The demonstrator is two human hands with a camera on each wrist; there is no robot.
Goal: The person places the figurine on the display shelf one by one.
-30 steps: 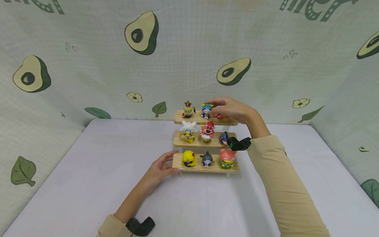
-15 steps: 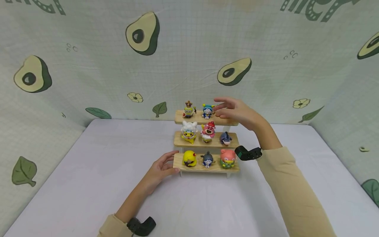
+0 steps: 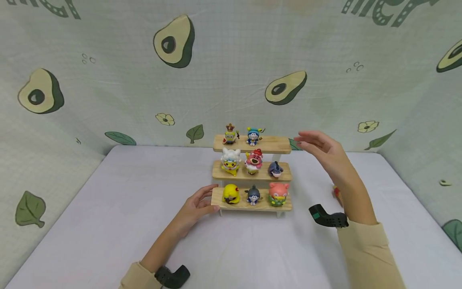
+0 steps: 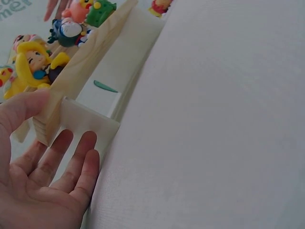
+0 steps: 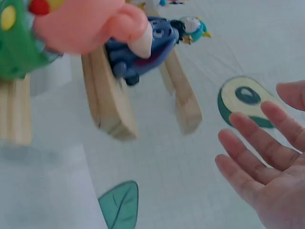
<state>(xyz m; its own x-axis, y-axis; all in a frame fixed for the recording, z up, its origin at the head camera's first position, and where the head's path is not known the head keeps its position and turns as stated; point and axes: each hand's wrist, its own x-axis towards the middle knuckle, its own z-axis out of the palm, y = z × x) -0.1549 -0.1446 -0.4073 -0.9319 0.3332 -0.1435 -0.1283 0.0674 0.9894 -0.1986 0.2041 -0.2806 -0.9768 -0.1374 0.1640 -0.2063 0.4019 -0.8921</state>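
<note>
A three-step wooden display stand (image 3: 252, 207) with white supports stands on the table. My left hand (image 3: 196, 206) grips the left end of its lowest shelf, thumb (image 4: 29, 106) on one side of the board and fingers near the white support. My right hand (image 3: 326, 154) is in the air right of the top shelf, fingers spread, holding nothing. On top are a crowned Minion figurine (image 3: 229, 135) and a blue-capped figurine (image 3: 254, 137). The middle shelf bears a white-hooded yellow figurine (image 3: 230, 162), a pink bear (image 3: 254, 160) and a grey-blue donkey (image 3: 276, 170).
The lowest shelf bears a yellow-haired figurine (image 3: 231, 194), a grey-hooded figurine (image 3: 253, 196) and a pink-and-green figurine (image 3: 278, 195). Another red-and-yellow figurine (image 3: 337, 194) lies on the white table (image 3: 144, 188), partly hidden by my right forearm. An avocado-print cloth (image 3: 231, 80) hangs behind.
My right hand has drawn away from the blue-capped figurine on the top shelf, moving right and slightly toward me, its fingers loosening. The left hand stays at the stand.
</note>
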